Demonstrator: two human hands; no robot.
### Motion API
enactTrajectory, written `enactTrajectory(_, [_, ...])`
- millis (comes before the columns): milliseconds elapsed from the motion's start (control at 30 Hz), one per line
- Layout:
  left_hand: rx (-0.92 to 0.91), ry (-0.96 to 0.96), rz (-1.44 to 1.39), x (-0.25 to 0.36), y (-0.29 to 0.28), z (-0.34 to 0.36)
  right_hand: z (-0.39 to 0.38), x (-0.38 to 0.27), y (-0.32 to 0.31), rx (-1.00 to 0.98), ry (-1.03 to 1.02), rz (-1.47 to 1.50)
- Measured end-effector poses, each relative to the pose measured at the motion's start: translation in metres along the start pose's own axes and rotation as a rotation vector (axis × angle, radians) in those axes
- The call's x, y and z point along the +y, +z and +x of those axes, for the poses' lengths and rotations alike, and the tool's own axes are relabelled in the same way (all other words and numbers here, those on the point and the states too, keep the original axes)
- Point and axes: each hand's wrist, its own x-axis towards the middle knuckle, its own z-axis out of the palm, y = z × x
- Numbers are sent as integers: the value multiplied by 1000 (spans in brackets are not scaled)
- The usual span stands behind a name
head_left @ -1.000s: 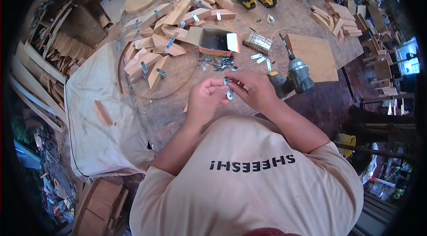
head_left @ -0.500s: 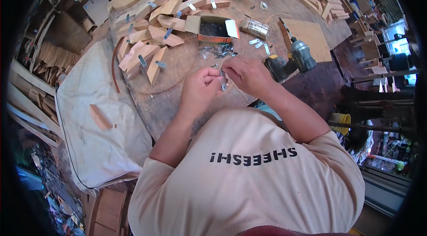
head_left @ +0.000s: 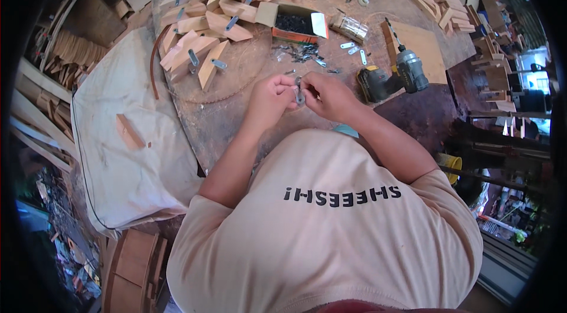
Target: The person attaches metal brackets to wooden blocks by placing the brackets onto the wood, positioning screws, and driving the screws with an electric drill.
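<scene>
A small grey metal plate with rounded ends point(head_left: 300, 98) stands nearly upright between my two hands, above the near part of the wooden table. My left hand point(head_left: 271, 99) pinches it from one side, fingers curled. The closed fingers of my right hand point(head_left: 326, 95) meet its upper end; whether a screw is in them too is hidden. Just beyond lie loose dark screws point(head_left: 300, 52) beside an open cardboard box point(head_left: 292, 25) full of more screws. Three similar metal plates point(head_left: 353, 48) lie to the right of the box.
Several cut wood blocks with metal plates point(head_left: 230, 25) are heaped at the far left. A cordless driver point(head_left: 394, 77) lies at the right by a flat board point(head_left: 420, 56). A clear container point(head_left: 349, 28) lies near the box. One wood block point(head_left: 129, 131) rests on the pale cloth point(head_left: 136, 177).
The view has shifted, so the table's things appear higher and slightly right. Both hands stay together on the metal plate, with the right fingers slightly shifted at its upper end.
</scene>
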Motion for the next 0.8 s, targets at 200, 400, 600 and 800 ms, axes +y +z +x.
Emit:
enactTrajectory(200, [-20,-195,-416,-23,-9,-2,-2,11,22,-85,53,-61])
enactTrajectory(400, [-12,-192,-359,-72,-18,11,-4,22,38,-179,-82,-116])
enactTrajectory(600, [186,-142,-424,-79,-24,31,-6,24,37,-181,-56,-98])
enactTrajectory(800, [376,-84,-394,-72,-64,45,-3,28,30,-116,44,-49])
